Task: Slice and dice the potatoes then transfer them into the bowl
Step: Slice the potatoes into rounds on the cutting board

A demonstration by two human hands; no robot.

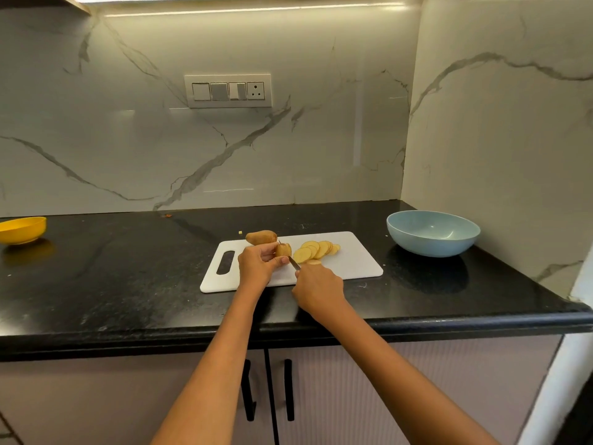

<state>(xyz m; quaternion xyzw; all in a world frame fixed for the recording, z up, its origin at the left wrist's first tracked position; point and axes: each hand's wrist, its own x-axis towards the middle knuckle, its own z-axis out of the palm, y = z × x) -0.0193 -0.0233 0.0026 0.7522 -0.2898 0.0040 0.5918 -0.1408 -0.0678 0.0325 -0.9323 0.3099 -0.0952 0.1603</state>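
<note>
On the white cutting board [353, 264] my left hand [256, 263] grips a partly cut potato end [283, 250] between thumb and fingers. My right hand [317, 289] holds a knife [293, 262]; its blade lies against the cut face of that piece. To the right of the blade, several round potato slices [316, 249] lie fanned out. A whole potato [261, 237] rests at the board's back edge. The light blue bowl [433, 232] stands to the right of the board, with nothing visible inside.
A yellow bowl [22, 230] sits at the far left of the black countertop [128, 268]. Marble walls close off the back and right. A tiny potato scrap [240, 232] lies behind the board. Cabinet doors with black handles [288, 390] are below.
</note>
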